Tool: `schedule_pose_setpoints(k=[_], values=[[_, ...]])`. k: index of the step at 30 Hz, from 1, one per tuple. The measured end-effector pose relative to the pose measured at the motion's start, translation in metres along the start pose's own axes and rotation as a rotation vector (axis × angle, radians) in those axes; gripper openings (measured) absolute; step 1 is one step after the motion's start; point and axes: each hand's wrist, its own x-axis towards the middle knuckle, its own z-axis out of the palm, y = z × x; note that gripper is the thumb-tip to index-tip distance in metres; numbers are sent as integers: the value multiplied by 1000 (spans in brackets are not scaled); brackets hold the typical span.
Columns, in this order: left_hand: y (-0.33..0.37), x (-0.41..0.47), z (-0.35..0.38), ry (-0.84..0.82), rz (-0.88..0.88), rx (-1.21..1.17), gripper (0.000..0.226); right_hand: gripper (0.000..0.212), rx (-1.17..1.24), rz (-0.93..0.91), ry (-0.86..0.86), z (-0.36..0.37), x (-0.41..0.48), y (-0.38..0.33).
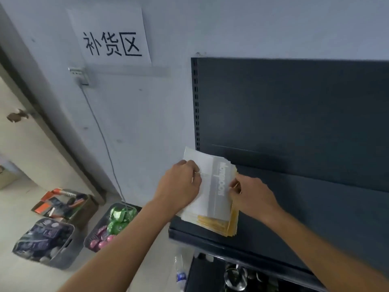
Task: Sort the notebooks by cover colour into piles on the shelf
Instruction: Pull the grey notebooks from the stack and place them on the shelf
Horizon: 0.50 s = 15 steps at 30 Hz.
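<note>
Stack of notebooks (214, 225) is lying at L end of shelf (326, 203), white top notebook (210, 199) over yellow ones. Left hand (181, 183) grip is pinching top notebook's edge. Right hand (252, 194) is clamping stack's side, prob. steadying it.

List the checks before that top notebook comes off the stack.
1. Left hand grips white notebook's left edge: ok.
2. Right hand steadying stack's right edge: cannot tell.
3. Top cover differs from yellow notebooks beneath: ok.
4. Bare shelf to the right for another pile: ok.
5. Stack edges aligned: not ok, fanned.
</note>
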Motion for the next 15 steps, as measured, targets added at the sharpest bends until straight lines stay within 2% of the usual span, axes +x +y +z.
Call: schedule_pose_setpoints(k=[5,9,15], values=[[-25,17,7,-2,-40,63,33,24,65,120,100,21,-1,-13],[-26,34,8,-48,-116,124,42,39,18,206,67,30,8,-20],[-33,52,9,-257,-173,132,24,48,-136,228,58,45,6,-32]])
